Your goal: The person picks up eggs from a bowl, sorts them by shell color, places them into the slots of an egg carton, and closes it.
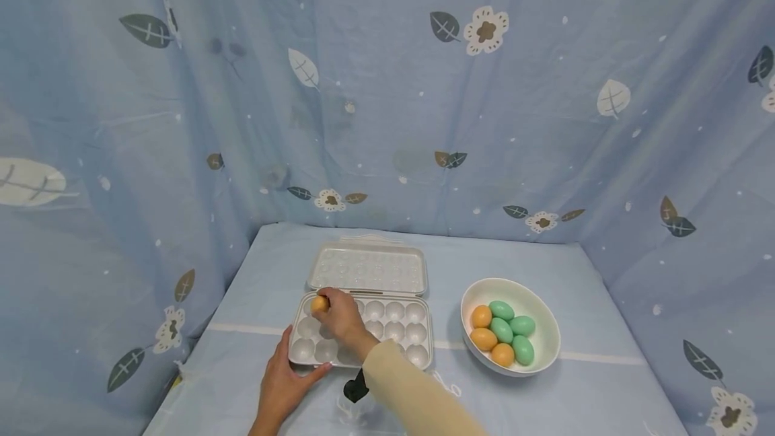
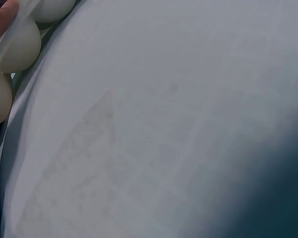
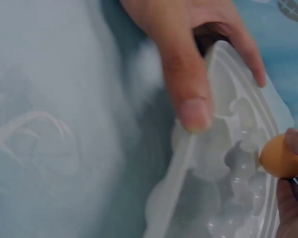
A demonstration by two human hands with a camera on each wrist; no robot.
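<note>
My right hand pinches an orange egg between thumb and fingertips, at the far left cup of a lidded plastic egg tray. In the right wrist view the same egg sits at the tray's far rim. The tray's hinged lid lies folded back behind it. My left hand holds the tray's near left corner, thumb on the front rim and fingers along the left side. The visible cups hold no other eggs; my right arm covers some. Only a fingertip and the cups' undersides show in the left wrist view.
To the right of the tray stands a white bowl with several green eggs and orange eggs. A dark object is near the right wrist. Blue patterned curtains surround the cloth-covered table.
</note>
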